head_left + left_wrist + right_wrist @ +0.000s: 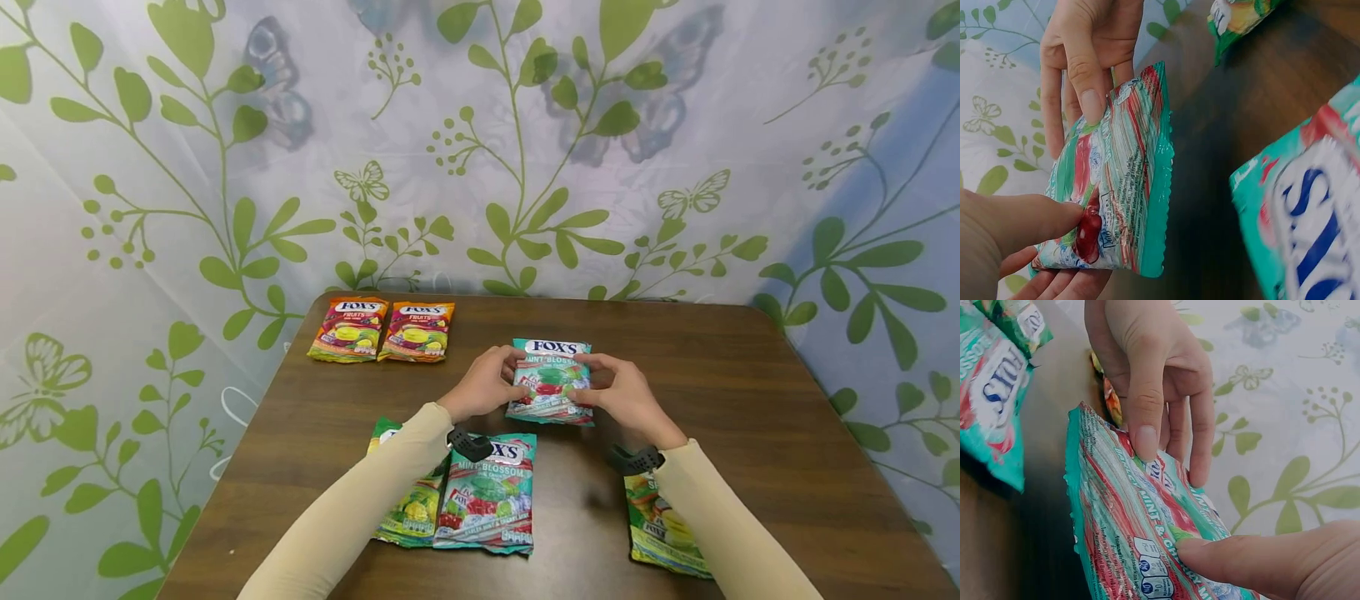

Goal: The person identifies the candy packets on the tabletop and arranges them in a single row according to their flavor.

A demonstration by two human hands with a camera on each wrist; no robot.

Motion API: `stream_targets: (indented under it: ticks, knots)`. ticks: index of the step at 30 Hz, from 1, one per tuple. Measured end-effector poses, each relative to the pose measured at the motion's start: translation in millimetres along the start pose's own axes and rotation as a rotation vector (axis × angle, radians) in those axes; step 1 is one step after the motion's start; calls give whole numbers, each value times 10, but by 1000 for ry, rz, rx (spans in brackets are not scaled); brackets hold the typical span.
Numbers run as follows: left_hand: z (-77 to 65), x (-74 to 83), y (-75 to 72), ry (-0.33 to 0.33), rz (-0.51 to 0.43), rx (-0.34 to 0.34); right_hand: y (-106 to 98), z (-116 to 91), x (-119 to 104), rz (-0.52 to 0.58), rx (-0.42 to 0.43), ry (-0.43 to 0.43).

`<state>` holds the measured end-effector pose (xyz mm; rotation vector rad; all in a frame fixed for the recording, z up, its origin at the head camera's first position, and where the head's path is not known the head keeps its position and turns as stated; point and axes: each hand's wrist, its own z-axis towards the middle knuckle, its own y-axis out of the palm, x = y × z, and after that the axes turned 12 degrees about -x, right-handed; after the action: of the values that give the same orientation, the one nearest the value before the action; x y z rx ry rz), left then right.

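Note:
Both hands hold one teal Fox's Mint Blossom candy bag [551, 379] by its two sides, over the middle of the table. The left hand [486, 385] grips its left edge, thumb on the printed front and fingers behind. On the opposite edge, the right hand [624, 393] pinches it the same way, as the left wrist view shows with the bag [1119, 181] between both thumbs. A second Mint Blossom bag [487, 500] lies nearer the front, below the left wrist. Beside it a yellow-green candy bag [411, 508] is partly hidden by the left sleeve.
Two orange-red Fox's Fruits bags [348, 330] lie side by side at the table's back left. Under the right forearm is another green-yellow bag [663, 529], partly covered. Behind the brown wooden table [720, 367] hangs a leaf-patterned cloth [450, 183].

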<state>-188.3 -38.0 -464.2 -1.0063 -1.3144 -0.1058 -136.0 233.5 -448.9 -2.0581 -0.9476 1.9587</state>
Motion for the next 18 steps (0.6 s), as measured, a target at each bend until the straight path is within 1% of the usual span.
stream_targets:
  ticks: [8,15,18]
  knots:
    - [-24,-36,-280,4,53,31,49,238,-164,41,-6,-14]
    - [-37,-112,-480,-23,63,55,136,507,-238,99,-17,-35]
    - [-27,-158,-558,-37,75,70,178,626,-266,99,-13,-32]
